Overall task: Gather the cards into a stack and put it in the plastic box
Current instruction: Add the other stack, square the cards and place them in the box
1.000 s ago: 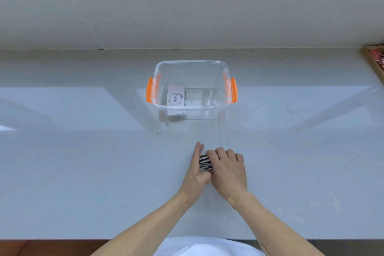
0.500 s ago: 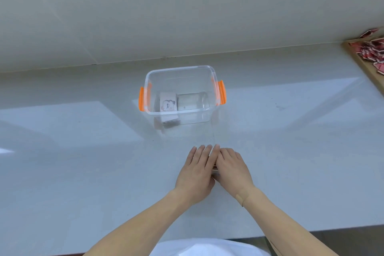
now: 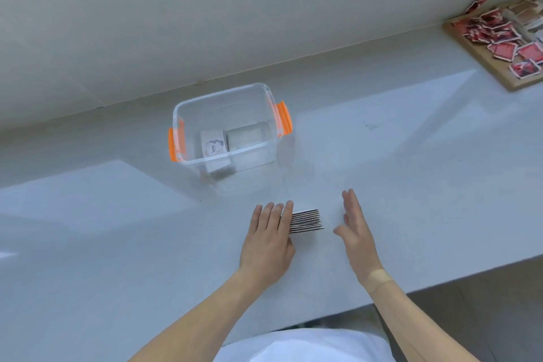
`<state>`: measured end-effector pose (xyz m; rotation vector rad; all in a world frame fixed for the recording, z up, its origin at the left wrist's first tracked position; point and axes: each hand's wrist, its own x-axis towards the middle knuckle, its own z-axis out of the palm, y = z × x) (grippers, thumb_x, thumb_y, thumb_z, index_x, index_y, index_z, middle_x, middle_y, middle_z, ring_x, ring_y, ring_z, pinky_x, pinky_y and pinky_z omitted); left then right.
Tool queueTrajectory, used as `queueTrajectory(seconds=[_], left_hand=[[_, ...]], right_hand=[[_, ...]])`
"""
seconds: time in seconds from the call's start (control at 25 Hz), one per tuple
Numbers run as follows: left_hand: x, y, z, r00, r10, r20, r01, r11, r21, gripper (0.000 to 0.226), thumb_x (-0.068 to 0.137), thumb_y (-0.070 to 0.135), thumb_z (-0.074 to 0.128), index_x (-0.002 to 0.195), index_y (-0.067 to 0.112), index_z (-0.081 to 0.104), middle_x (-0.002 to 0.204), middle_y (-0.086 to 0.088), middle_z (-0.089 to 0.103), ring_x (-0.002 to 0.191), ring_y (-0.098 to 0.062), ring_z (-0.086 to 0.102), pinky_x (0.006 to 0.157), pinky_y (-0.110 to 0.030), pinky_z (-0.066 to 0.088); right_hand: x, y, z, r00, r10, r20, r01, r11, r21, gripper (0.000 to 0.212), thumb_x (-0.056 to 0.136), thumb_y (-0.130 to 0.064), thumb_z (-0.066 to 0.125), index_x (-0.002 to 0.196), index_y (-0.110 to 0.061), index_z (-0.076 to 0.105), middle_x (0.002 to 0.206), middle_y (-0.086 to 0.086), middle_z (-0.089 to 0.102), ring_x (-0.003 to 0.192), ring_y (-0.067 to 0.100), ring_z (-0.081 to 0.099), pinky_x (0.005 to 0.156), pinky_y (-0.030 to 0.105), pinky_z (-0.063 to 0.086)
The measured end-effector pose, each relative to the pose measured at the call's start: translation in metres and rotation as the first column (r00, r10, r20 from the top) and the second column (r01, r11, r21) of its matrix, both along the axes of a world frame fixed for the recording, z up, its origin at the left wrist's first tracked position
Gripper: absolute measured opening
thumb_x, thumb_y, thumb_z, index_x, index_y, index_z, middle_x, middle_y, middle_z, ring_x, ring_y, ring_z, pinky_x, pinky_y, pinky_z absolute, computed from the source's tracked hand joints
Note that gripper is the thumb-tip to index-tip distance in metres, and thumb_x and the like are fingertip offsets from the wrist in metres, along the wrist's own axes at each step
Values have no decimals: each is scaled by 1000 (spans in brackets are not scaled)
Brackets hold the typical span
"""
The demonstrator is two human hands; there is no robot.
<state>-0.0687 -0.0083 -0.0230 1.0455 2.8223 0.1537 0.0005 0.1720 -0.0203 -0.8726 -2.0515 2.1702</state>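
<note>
Pale grey countertop (image 3: pixel 117 229) fills most of the frame, backed by a plain wall across the top.

Item: cards (image 3: pixel 305 221), low centre of the frame. A short fanned row, edges striped dark and light, lying on the countertop and not yet squared into a stack.

Item: left hand (image 3: pixel 269 239), lower centre. Flat, palm down, fingers together; the index finger side touches the left edge of the cards. It holds nothing.

Item: right hand (image 3: pixel 357 232), just right of the cards and apart from them. Spread wide and empty, on edge with the thumb pointing toward the cards.

Item: plastic box (image 3: pixel 188 109), centre of the frame, above the cards and near them. Clear, lidless, orange latches at both ends. A white printed card or pack lies inside toward the left; beside it is a pale rectangle that I cannot identify.

Item: wooden tray (image 3: pixel 499 70), upper right, heaped with red and white printed pieces. Well apart from the work.

Risk, as judged: pressing in from the left alone may slide the fan rightward rather than close it. Cards could also skid on the smooth top, or spill from an uneven stack during the lift to the box.
</note>
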Motion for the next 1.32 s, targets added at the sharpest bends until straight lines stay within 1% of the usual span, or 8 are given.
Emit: queueTrajectory(seconds=[0.16,0.28,0.48,0.68,0.96,1.04,1.16,1.32], left_hand=[[-6,3,2,1000,4,-21,-4,1000,15,74,77,17,57,146,4,33,131,-10,54,128,-33,47,116,-50,27],[-13,4,3,1000,3,-25,-3,1000,17,74,78,15,55,147,4,31,132,-11,53,129,-33,45,117,-48,26],[-12,5,1,1000,27,-9,-27,1000,10,75,78,15,55,148,5,28,136,-11,50,134,-33,41,118,-48,23],[-8,1,-3,999,33,-13,-32,999,22,78,76,16,53,148,6,26,136,-11,49,135,-33,39,119,-47,23],[-6,0,-6,999,35,-15,-35,999,7,79,75,17,53,148,7,23,138,-10,47,136,-33,37,119,-48,21],[-9,0,-6,999,45,-13,-44,999,9,80,75,17,55,148,7,23,138,-10,47,136,-34,37,119,-48,21],[-10,-2,-7,1000,23,-20,-23,1000,1,80,74,18,54,148,7,23,138,-10,47,136,-34,37,119,-48,22],[-10,-4,-8,999,34,-9,-34,999,-2,79,75,18,56,147,7,24,138,-11,46,136,-34,36,118,-49,24]], right_hand=[[-7,-21,1,999,-32,-28,28,994,-105,74,84,0,41,151,-23,21,156,-15,23,139,-8,20,117,27,14],[-11,-27,-4,998,-67,-19,64,986,-151,53,100,-13,38,150,-26,24,156,-17,25,137,-10,23,118,26,15],[-14,-38,-6,1000,-16,-13,14,992,-124,58,97,-47,35,150,-26,25,154,-18,26,126,-24,28,96,-3,25],[-14,-31,-8,999,-38,-30,33,989,-144,57,98,-49,34,150,-28,25,156,-17,26,137,-10,24,118,27,15],[-22,-48,-2,990,-143,4,141,965,-220,55,99,-48,37,149,-29,25,154,-17,29,135,-11,27,118,27,16],[-24,-50,2,996,-89,-1,87,971,-221,61,94,-56,39,148,-29,28,153,-17,31,134,-11,28,114,22,19],[-28,-51,4,978,-209,0,206,962,-181,53,99,-46,34,149,-29,24,155,-14,29,132,-13,29,104,12,21],[-24,-64,6,999,12,34,-6,985,-171,55,97,-54,34,148,-35,24,151,-17,34,132,-10,29,107,21,18]])
